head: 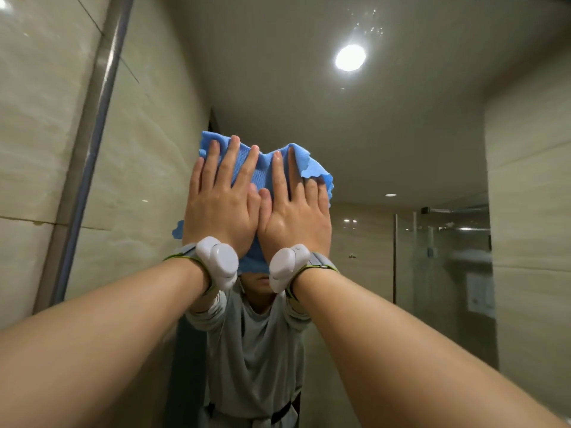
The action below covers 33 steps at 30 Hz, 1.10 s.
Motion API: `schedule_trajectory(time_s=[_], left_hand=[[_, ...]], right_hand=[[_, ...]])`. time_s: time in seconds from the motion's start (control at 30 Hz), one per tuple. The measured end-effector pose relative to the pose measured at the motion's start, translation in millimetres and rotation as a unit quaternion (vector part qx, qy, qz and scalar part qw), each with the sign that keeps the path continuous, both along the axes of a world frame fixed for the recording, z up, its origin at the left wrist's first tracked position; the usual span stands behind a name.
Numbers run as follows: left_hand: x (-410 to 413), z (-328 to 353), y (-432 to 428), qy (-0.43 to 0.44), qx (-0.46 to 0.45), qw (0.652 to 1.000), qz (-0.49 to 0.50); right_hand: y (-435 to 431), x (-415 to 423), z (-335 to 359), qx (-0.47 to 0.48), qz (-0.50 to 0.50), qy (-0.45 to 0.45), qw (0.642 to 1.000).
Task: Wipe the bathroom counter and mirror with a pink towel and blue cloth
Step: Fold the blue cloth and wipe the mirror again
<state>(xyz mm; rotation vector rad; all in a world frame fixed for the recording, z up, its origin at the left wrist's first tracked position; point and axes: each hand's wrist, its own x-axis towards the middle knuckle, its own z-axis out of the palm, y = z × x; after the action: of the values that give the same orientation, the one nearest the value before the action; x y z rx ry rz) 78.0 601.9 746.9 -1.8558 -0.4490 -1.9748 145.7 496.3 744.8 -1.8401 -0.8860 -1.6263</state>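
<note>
A blue cloth (262,168) is spread flat against the mirror (401,134) straight ahead at arm's length. My left hand (221,205) presses on the cloth's left half with fingers spread and pointing up. My right hand (296,211) lies beside it, thumbs touching, flat on the right half with the cloth's edge folded over its outer fingers. Both wrists carry white devices on straps. The pink towel and the counter are out of view.
The mirror's metal frame edge (89,156) runs up the left, with a tiled wall (37,118) beyond it. The glass reflects a person in a grey top (256,350), a ceiling light (350,57) and a glass shower door (441,257).
</note>
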Motion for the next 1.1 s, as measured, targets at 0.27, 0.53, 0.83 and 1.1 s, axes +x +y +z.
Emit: schedule_trajectory(time_s=[0.27, 0.53, 0.83, 1.1], left_hand=[[11.5, -30.2, -22.3, 0.007, -0.016, 1.000, 0.003], [22.4, -4.3, -28.9, -0.002, 0.006, 1.000, -0.005], [46.7, 39.5, -52.1, -0.020, 0.009, 1.000, -0.008], [75.9, 66.9, -87.5, -0.013, 0.006, 1.000, -0.001]], right_hand=[[-14.3, 16.2, -27.8, 0.012, 0.001, 0.002, 1.000], [-27.0, 28.8, -3.5, 0.003, 0.008, -0.009, 1.000], [-50.3, 49.6, 36.7, 0.045, 0.011, -0.042, 0.998], [-85.6, 80.0, 66.6, 0.032, 0.009, -0.037, 0.999]])
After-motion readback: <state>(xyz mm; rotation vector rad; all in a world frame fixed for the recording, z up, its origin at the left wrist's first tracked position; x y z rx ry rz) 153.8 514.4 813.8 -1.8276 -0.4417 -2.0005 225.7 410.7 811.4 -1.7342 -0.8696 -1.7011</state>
